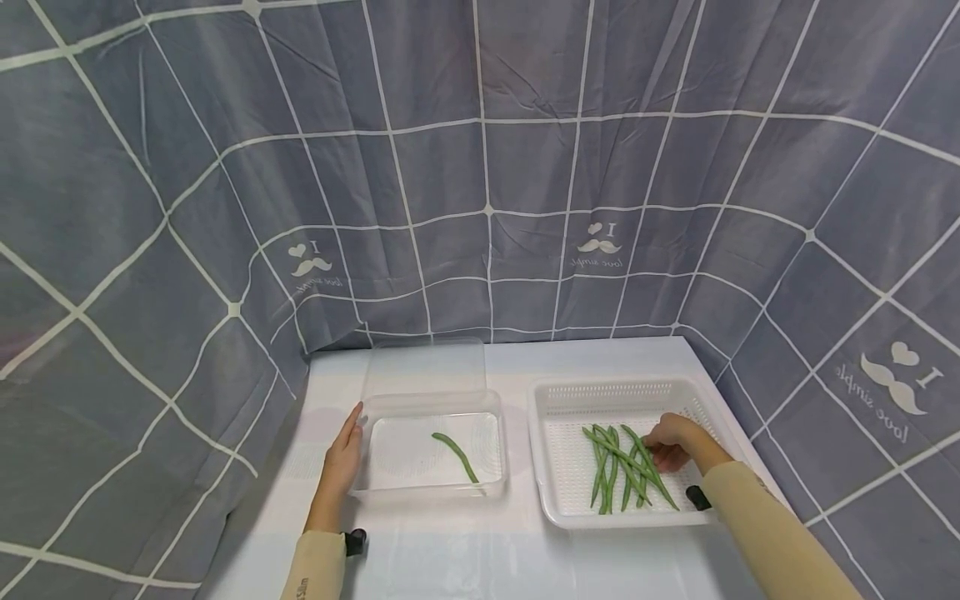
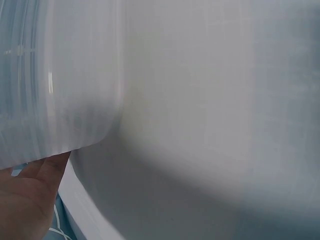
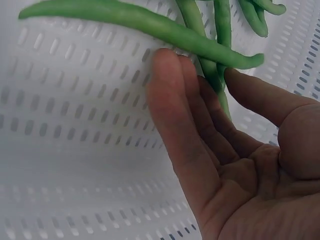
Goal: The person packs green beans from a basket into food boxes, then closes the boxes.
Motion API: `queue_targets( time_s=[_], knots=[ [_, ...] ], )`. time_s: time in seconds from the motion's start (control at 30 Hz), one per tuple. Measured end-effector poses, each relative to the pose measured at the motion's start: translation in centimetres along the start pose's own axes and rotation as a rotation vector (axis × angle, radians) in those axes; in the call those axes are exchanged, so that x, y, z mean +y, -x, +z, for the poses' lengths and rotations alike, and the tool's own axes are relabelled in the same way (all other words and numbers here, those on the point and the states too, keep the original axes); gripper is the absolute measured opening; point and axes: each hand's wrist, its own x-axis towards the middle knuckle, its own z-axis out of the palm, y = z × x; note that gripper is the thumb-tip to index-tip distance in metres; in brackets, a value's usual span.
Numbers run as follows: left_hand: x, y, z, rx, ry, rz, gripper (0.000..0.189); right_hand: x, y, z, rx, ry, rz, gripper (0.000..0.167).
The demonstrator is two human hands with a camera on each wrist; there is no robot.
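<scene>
White table (image 1: 577, 357), slender green beans (image 1: 618, 452)

Head view: bright, even, diffuse illumination; faint pale reflections on the surface (image 1: 442, 567); grid lines of the curtain (image 1: 525, 167) bow towards the frame edges. Left wrist view: dimmer, soft in focus, with a broad blurred shadow and a narrow glint on the clear container (image 2: 85, 65). Right wrist view: subdued; right hand (image 3: 240, 167) shaded, green bean (image 3: 150, 25) reasonably sharp.
</scene>
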Motion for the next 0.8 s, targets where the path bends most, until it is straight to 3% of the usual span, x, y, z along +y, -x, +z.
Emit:
queue_targets(
  time_s=[0.37, 0.8],
  knots=[
    [-0.2, -0.2, -0.1, -0.005, 0.001, -0.007, 0.054, 0.1, -0.6, 0.7, 0.046, -0.087, -0.036, 0.017],
    [0.1, 0.0, 0.0, -0.001, -0.005, -0.009, 0.054, 0.0, -1.5, 1.2, 0.045, -0.151, -0.076, 0.022]
  ],
)
